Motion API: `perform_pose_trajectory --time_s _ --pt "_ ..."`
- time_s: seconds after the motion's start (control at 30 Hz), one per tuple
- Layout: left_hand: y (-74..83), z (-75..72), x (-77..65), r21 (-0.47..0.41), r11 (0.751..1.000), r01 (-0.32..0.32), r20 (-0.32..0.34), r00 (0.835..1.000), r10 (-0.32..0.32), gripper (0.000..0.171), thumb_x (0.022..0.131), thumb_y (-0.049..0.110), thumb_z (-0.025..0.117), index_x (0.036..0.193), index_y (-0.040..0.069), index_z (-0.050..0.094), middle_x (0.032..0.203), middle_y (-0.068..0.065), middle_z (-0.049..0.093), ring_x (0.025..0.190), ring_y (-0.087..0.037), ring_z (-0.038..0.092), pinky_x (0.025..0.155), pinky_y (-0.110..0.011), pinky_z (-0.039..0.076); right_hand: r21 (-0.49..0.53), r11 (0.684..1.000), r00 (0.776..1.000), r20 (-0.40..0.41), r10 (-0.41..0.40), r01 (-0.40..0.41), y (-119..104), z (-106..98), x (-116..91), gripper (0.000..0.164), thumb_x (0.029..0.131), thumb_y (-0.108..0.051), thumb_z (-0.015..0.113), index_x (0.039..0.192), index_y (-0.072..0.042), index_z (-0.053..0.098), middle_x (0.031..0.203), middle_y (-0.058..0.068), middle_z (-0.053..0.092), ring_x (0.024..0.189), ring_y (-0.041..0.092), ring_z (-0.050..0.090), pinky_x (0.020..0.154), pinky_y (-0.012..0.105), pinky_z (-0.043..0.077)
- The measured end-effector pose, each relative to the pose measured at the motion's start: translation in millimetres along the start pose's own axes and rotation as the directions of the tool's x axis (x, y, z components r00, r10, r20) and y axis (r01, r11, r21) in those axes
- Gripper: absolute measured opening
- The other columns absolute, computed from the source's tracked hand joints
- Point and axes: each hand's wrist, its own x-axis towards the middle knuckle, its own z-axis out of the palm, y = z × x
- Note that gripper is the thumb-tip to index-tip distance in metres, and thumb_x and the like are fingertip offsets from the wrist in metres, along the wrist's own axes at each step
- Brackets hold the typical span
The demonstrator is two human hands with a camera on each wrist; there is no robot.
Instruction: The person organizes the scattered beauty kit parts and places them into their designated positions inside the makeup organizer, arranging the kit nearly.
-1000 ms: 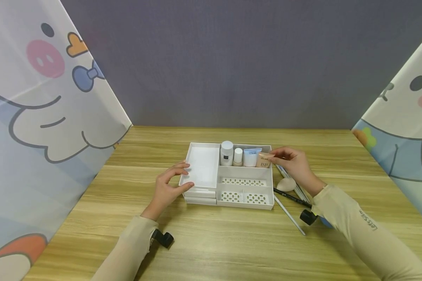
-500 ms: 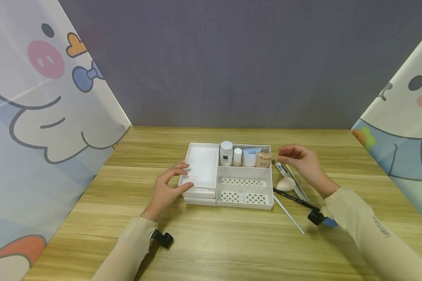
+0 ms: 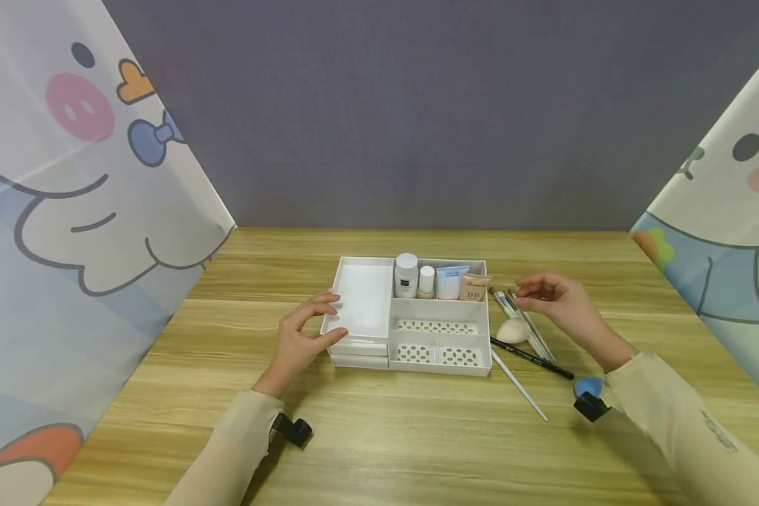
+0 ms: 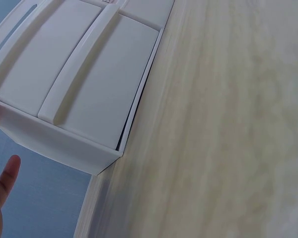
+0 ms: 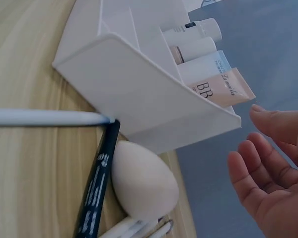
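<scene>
A white organizer (image 3: 365,299) sits mid-table, with a flat top tray over drawers at left and divided compartments at right. My left hand (image 3: 299,344) is at its left side, thumb and fingers spread around the edge; contact is hard to tell. In the back compartment stand a large white-capped bottle (image 3: 407,276), a smaller bottle (image 3: 426,282), a blue-and-white tube (image 3: 450,282) and a beige BB cream tube (image 3: 474,288). My right hand (image 3: 563,313) hovers right of the organizer, fingers loosely bent and holding nothing. In the right wrist view it is apart from the BB cream tube.
Right of the organizer lie an egg-shaped makeup sponge (image 3: 513,331), several slim brushes (image 3: 531,327), a black pencil (image 3: 534,358) and a white stick (image 3: 520,386). A blue item (image 3: 588,386) lies by the right wrist, partly covered. A grey panel (image 3: 430,126) stands behind the table.
My right hand has let go of the BB cream tube, which stays in the back compartment, and has moved right and toward me. The left hand has hardly moved.
</scene>
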Motion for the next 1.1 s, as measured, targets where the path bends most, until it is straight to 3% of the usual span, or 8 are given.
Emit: perform_pose_trajectory --time_s 0.17,0.33,0.63,0.8,0.9,1.1 --pt "-12.5 1.0 -2.7 -0.009 1.000 -0.008 -0.010 1.000 0.008 0.034 0.063 -0.026 0.078 0.090 -0.011 0.064 0.112 -0.033 0.064 0.119 -0.052 0.053 0.108 -0.028 0.043 -0.133 0.989 0.997 0.035 0.063 -0.057 1.1 -4.9 -9.4 0.029 0.087 0.003 0.074 0.111 0.012 0.061 0.091 0.003 0.071 0.080 0.005 0.064 0.068 0.019 0.056" --pt "-33.1 1.0 -7.3 -0.019 1.000 -0.018 -0.018 1.000 0.018 0.037 0.062 -0.025 0.080 0.091 -0.006 0.067 0.114 -0.029 0.066 0.121 -0.048 0.054 0.108 -0.029 0.042 -0.183 0.980 0.990 0.102 0.100 -0.080 3.1 -7.1 -17.0 0.032 0.086 0.001 0.075 0.112 0.015 0.061 0.090 0.010 0.070 0.077 0.006 0.063 0.065 0.020 0.055" --pt "-38.0 -0.6 -9.0 -0.025 0.999 -0.045 -0.015 0.999 0.044 0.034 0.066 -0.015 0.082 0.094 0.001 0.069 0.116 -0.023 0.068 0.124 -0.037 0.056 0.108 -0.030 0.043 -0.261 0.963 0.957 0.254 0.141 -0.072 8.1 -6.0 -28.4 0.022 0.082 0.002 0.077 0.101 0.006 0.067 0.087 0.009 0.069 0.076 0.009 0.064 0.063 0.023 0.055" --pt "-35.5 0.2 -9.0 -0.015 1.000 -0.027 -0.017 0.999 0.027 0.036 0.063 -0.020 0.082 0.092 -0.002 0.068 0.115 -0.026 0.067 0.123 -0.043 0.055 0.108 -0.027 0.042 -0.353 0.934 0.945 0.281 0.166 -0.059 13.4 -2.2 -32.3 0.021 0.080 0.001 0.080 0.097 0.001 0.069 0.086 0.004 0.069 0.076 0.011 0.063 0.063 0.024 0.054" --pt "-23.3 0.7 -6.1 -0.005 1.000 -0.016 -0.016 1.000 0.016 0.035 0.062 -0.024 0.080 0.090 -0.007 0.066 0.112 -0.030 0.066 0.119 -0.049 0.055 0.107 -0.027 0.043 -0.380 0.924 0.945 0.284 0.160 -0.042 14.6 -0.9 -33.2 0.021 0.078 0.002 0.080 0.096 0.000 0.069 0.085 0.003 0.070 0.075 0.010 0.064 0.063 0.024 0.054" --pt "-33.9 0.7 -7.9 -0.014 0.998 -0.059 -0.024 0.998 0.059 0.032 0.066 -0.013 0.083 0.092 -0.002 0.068 0.114 -0.025 0.068 0.121 -0.040 0.058 0.107 -0.028 0.043 -0.419 0.908 0.938 0.305 0.165 -0.024 15.0 0.5 -34.4 0.022 0.077 0.002 0.081 0.096 0.000 0.069 0.084 0.002 0.069 0.075 0.011 0.064 0.061 0.024 0.054"
